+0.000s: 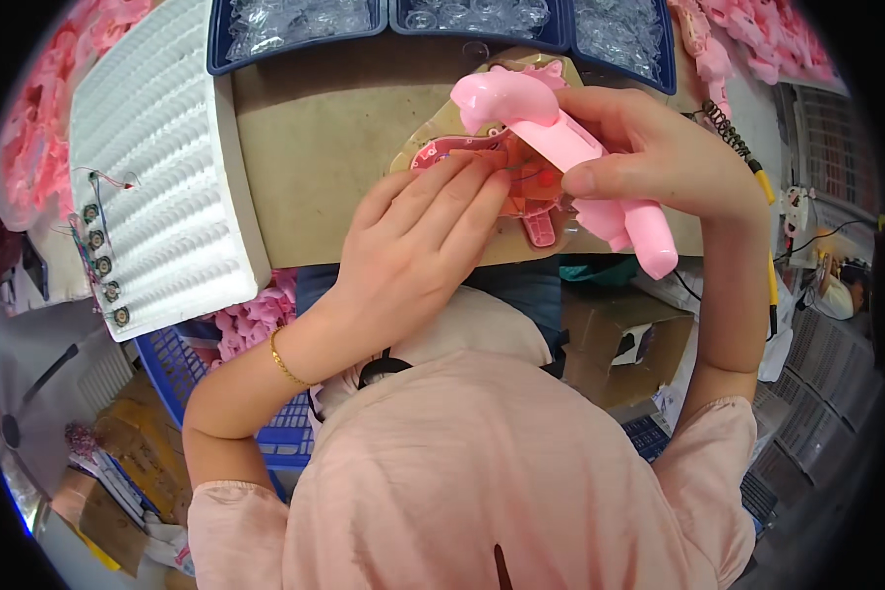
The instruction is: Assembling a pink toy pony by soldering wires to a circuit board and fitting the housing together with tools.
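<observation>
My right hand grips a glossy pink plastic toy shell half, tilted, with a rounded end and a handle-like end. It hangs just above and to the right of a matching pink shell half, which lies open side up in a tan shaped holder. Thin wires and an orange-red area show inside the lying shell. My left hand rests over that shell, fingers stretched and side by side, their tips at its inside. My left thumb is hidden, and I cannot see anything held under the fingers.
Blue bins of clear plastic parts line the table's far edge. At the left, a white ridged foam tray carries several small round wired parts. A coiled black cord runs near my right wrist. Pink shells pile up far right.
</observation>
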{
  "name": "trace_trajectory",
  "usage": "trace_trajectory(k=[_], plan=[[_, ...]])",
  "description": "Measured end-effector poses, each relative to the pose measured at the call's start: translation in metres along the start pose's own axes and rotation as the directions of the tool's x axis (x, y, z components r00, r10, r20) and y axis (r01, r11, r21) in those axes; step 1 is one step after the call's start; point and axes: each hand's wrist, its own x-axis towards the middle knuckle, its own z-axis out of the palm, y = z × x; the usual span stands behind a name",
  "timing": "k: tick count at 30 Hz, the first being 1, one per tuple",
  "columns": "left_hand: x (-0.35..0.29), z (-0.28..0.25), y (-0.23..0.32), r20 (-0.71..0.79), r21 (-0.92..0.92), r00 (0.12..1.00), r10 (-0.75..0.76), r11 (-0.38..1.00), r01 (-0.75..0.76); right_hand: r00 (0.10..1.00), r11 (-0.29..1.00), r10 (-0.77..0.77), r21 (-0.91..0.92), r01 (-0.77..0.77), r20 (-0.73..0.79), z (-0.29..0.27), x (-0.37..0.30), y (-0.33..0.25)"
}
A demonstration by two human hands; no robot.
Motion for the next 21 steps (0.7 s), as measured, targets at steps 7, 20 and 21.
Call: trace_trajectory(k=[7,20,21], plan=[[0.0,-0.008,0.01,0.225,0.234,0.969,0.099,0.96,-0.152,0.999,1.0,-0.012,0.013,0.012,0.041,-0.005,0.004,-0.003],[0.009,0.002,0.059,0.572,0.619,0.82,0.04,0.635,-0.463,0.887,0.949,-0.075,0.241,0.204,-0.456,0.054,-0.014,0.007],[0.002,0.009,0.062,0.575,0.616,0.817,0.042,0.635,-0.466,0.887,0.948,-0.073,0.246,0.204,-0.457,0.051,-0.01,0.004]])
